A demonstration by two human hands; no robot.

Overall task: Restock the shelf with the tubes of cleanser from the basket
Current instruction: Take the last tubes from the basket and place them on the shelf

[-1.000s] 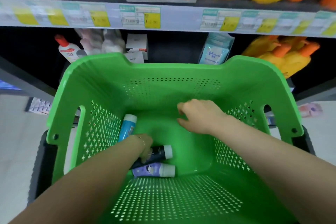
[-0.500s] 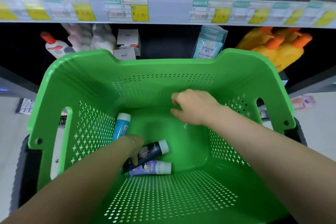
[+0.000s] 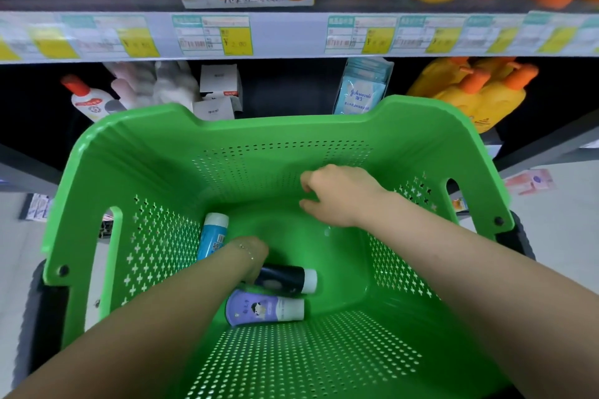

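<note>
Hands of a person reach into a green basket [image 3: 291,121] parked in front of a store shelf [image 3: 291,36]. L hand [image 3: 251,256] is deep inside the basket, near its L wall, w/ fingers curled down over the tail end of a black tube [image 3: 285,280] and gripping it; fingertips are hidden under the hand. The black tube lies on the basket floor, white cap pointing to the basket's R side. A purple tube [image 3: 259,308] lies just beside it, toward the basket's near wall, cap also to the R. A blue tube [image 3: 212,236] leans against the basket's L wall, white cap up, partly behind the L forearm. R hand [image 3: 337,196] hovers inside the basket near its far wall, fingers loosely bent, holding nothing. Beyond the basket's far rim: white boxes [image 3: 218,84], pale-blue packets [image 3: 361,91] and yellow bottles [image 3: 479,94] w/ orange caps.
</note>
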